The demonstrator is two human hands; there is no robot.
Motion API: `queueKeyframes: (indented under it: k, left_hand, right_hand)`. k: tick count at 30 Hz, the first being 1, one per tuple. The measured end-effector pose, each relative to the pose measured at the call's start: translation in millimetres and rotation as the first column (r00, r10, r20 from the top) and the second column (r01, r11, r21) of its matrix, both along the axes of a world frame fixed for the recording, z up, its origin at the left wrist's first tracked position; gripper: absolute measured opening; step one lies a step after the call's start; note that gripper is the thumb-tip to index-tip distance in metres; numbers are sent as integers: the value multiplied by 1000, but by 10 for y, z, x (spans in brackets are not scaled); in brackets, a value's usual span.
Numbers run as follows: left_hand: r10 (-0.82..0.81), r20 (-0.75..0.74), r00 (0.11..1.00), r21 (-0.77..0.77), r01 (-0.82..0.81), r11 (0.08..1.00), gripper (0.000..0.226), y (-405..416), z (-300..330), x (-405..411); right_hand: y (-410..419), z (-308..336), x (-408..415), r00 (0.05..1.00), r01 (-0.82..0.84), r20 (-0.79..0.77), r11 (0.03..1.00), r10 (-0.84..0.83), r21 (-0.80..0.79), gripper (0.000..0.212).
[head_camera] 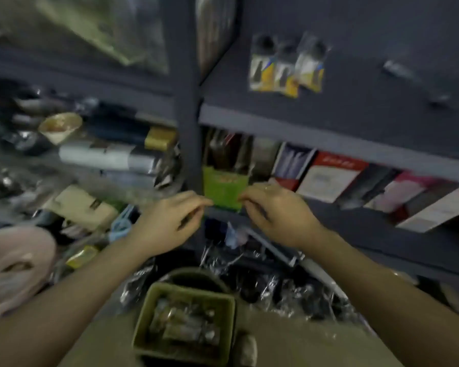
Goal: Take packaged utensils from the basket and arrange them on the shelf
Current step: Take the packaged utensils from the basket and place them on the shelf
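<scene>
On the far left, rolled and bagged goods are being kept on a crowded shelf bay, well apart from the work. Moving right, the left hand is being held at the lower left corner of the green-carded utensil pack, with its fingers drawn together in what looks like a pinch on the card's edge; blur is making the exact contact hard to tell. The pack is being stood upright against the dark upright post, its long axis running up and away from the hands, with the dark utensil handles rising above the green card. The right hand is being held at the card's lower right corner, its fingers likewise gathered and apparently pinching that edge. Both hands are lying equally near, one on each side, so the pack is being steadied between them.

To the right, a row of red-and-white carded packs is being leaned along the shelf, the nearest just beside the green pack. Little open room is being left there: the post is closing the left side, the neighbouring pack the right, and the shelf's front lip is lying just under the card. Below, between the forearms, the green basket is being left with more wrapped utensils inside.
</scene>
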State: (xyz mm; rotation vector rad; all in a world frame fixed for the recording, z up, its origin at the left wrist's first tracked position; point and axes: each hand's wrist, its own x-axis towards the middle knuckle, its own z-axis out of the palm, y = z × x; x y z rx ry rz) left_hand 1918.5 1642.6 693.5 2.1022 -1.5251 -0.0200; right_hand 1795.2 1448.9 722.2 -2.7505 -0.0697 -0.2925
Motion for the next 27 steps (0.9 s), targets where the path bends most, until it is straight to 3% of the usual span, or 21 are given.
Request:
queueKeyframes:
  k: [3, 5, 6, 10, 13, 18, 21, 23, 25, 27]
  left_hand:
    - [156, -148, 977, 217, -122, 969, 33, 552, -696, 40]
    - [213, -244, 946, 326, -127, 937, 50, 910, -1247, 38]
    - [213, -278, 937, 361, -103, 927, 54, 1055, -1515, 21]
    - [340, -341, 876, 538, -115, 835, 36, 1489, -2623, -162]
    - [403, -409, 819, 604, -88, 792, 56, 1621, -3320, -307]
    - [473, -402, 784, 677, -94, 730, 35, 1587, -4247, -391]
    - [482, -407, 776, 637, -136, 758, 35, 1481, -4668, -385]
    - [444, -386, 808, 608, -139, 782, 37, 1398, -4874, -384]
    - [421, -364, 831, 610, -129, 782, 38, 1335, -5007, -353]
    - [414, -355, 838, 635, -108, 765, 41, 1304, -5105, -307]
  right_hand:
    - [445, -862, 51, 963, 41, -269, 995, -17, 87, 25]
    - [781, -1581, 34, 903, 106, -429, 984, -35, 144, 27]
    - [934, -1940, 9, 859, 148, -509, 977, -49, 155, 25]
    - [1435, -3280, -202, 613, 240, -786, 967, -79, 89, 25]
    - [1648, -4058, -340, 558, 280, -829, 949, -38, 145, 35]
    - [1686, -5387, -455, 494, 324, -868, 938, -55, 125, 42]
    - [1748, -5778, -316, 565, 222, -825, 965, -12, 138, 46]
    - [1781, -5988, -231, 599, 207, -801, 968, -11, 142, 62]
    - [1772, -6106, -167, 607, 182, -795, 974, -1, 138, 75]
    - [1735, -6097, -127, 606, 149, -795, 983, -8, 105, 73]
